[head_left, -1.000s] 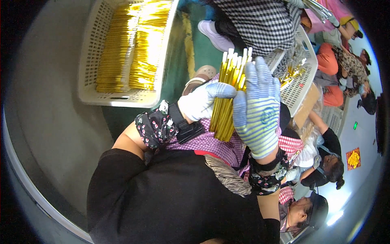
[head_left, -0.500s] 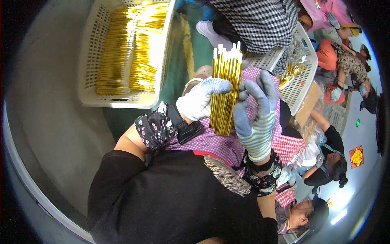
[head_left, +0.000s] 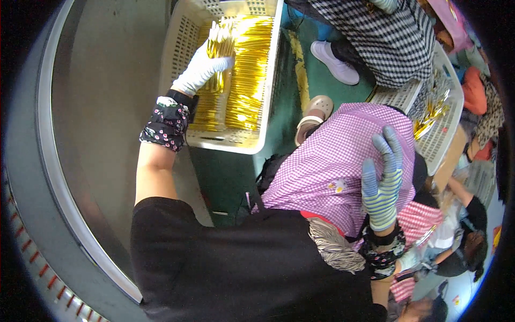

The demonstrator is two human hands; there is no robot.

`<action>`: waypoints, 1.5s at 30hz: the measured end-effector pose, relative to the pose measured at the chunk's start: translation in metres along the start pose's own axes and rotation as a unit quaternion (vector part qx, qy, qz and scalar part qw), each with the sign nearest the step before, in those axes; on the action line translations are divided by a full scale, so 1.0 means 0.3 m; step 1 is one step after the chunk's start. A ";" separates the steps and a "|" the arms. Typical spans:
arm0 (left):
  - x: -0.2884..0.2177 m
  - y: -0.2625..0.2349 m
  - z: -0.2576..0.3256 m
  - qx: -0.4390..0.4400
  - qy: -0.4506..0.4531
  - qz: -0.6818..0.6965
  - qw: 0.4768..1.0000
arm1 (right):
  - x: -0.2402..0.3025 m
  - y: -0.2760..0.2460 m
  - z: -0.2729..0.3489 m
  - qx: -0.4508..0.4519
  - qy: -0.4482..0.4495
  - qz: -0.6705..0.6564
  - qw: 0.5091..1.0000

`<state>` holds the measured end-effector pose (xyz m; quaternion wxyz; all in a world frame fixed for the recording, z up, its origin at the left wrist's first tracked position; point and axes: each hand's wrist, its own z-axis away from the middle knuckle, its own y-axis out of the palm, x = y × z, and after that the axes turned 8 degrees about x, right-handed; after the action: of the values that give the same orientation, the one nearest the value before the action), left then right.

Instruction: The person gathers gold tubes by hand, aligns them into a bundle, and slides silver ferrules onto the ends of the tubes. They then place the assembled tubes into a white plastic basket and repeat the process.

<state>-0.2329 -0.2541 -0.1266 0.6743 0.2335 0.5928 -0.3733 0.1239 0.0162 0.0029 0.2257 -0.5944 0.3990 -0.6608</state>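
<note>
Gloved left hand (head_left: 201,74) with a bundle of gold sticks (head_left: 220,47).
Left grip: narrow, closed round the bundle, pale tips away from the wearer, over the left row (head_left: 208,114) of sticks in a white crate (head_left: 228,141); contact with that row unclear. Right hand (head_left: 384,185): striped glove, grip wide, thumb apart, over a purple checked apron (head_left: 311,163). Further right: second crate (head_left: 440,142), gold pieces inside.

Rods (head_left: 217,51): v. glossy, metallic-looking. Bin (head_left: 225,143): smooth plastic, slight sheen, perf. L glove (head_left: 194,77) & R glove (head_left: 382,198): matt knit cloth, ribbed texture; fingers (head_left: 369,176) w/ rubbery-looking coat. Cuff (head_left: 165,123): thin crinkled cloth. Apron (head_left: 316,166): matt woven cloth. Tee (head_left: 257,263): smooth matt cloth. Clog (head_left: 322,105): matt, plastic-looking.
</note>
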 end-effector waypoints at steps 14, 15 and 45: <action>0.498 -0.260 0.005 0.238 -0.083 -0.724 0.642 | 0.000 0.014 -0.038 0.041 0.092 -0.037 0.994; 0.507 -0.244 0.010 0.236 -0.116 -0.709 0.654 | 0.001 0.016 -0.040 0.040 0.098 -0.035 0.994; 0.772 0.084 -0.110 0.179 -0.034 -0.808 0.561 | -0.015 -0.059 0.075 -0.021 0.114 0.016 0.993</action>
<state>-0.2296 -0.2661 -0.3615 0.0548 -0.2400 0.4314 -0.8679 0.1496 0.0241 0.0135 0.1768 -0.5132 0.4451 -0.7122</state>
